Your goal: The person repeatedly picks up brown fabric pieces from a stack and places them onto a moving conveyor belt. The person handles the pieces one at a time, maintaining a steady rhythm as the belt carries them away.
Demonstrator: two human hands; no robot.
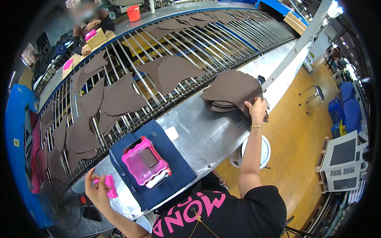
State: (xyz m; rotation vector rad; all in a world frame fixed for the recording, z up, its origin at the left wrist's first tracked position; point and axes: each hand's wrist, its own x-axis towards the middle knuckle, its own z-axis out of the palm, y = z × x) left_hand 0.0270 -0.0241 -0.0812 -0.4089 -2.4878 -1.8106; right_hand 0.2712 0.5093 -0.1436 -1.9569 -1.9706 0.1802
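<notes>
My right hand grips the near right edge of a stack of brown cut sheets, thumb on top, on the metal table. The fingers beneath the edge are partly hidden. At lower left, my left hand hovers with fingers bent and apart, holding nothing that I can see. Just behind its fingers lies a small bright pink piece, partly covered. Between my hands, a pink plastic box with a dark rectangle inside rests on a dark blue cloth.
Beyond the table runs a roller conveyor carrying several brown cut pieces. A fan stands lower left. A slanted grey post rises near the stack. Across the conveyor sits another person. A stool stands on the floor.
</notes>
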